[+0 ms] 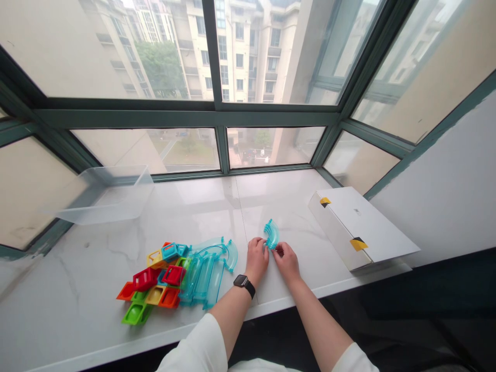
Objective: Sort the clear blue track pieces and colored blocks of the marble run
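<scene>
My left hand (256, 257) and my right hand (285, 261) meet on a white marble sill, pinching a curved translucent teal plastic track piece (272, 234) between them. The curve stands up beyond my fingertips. To the left of my left hand lies a heap of straight and curved translucent teal track pieces (205, 276). Beside that heap sit several red, orange, yellow and green plastic block pieces (153, 289), overlapping one another. A black smartwatch (245, 285) is on my left wrist.
A clear plastic storage box (104, 196) stands at the far left of the marble sill (240, 206). A flat white cardboard box (358, 230) with yellow-and-black tape lies at the right. Window frames run along the back, and the sill's front edge drops away below my forearms.
</scene>
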Demonstrator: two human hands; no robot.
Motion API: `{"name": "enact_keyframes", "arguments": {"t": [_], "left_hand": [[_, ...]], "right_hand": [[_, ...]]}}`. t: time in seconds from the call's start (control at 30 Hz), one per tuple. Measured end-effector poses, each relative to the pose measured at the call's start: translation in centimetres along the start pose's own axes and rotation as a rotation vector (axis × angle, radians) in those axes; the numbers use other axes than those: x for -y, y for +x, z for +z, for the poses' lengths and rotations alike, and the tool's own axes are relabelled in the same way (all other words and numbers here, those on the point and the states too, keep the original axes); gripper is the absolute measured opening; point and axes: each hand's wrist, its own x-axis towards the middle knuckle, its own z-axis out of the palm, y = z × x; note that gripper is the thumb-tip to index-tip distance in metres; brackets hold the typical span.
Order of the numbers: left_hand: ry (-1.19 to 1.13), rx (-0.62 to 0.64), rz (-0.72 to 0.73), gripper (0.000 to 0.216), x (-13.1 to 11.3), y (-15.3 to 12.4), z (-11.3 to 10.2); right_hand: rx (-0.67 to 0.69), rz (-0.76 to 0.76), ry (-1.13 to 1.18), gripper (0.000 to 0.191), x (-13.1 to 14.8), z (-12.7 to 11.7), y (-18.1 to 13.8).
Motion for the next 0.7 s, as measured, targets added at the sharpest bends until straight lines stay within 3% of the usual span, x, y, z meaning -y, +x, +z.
{"name": "enact_keyframes", "arguments": {"t": [0.27, 0.47, 0.6, 0.7], "left_hand": [[-0.05, 0.018, -0.043, 0.026, -0.4, 0.1, -0.3], [-0.13, 0.041, -0.124, 0.029, -0.2, -0.8, -1.8], [-0.192, 0.066, -0.179, 0.033, -1.6, -3.9, -4.5], [-0.346, 0.165, -0.168, 0.036, -3.7, -7.0, -8.4]], "right_hand": [[0.01, 0.003, -0.007, 0.018, 0.3, -0.2, 0.0], [-0.039, -0.002, -0.014, 0.006, 1.0, -0.8, -0.8], [-0.088, 0.071, 0.036, 0.006, 1.9, -1.2, -2.8], [-0.06, 0.115, 0.105, 0.01, 3.2, -1.0, -4.6]]}}
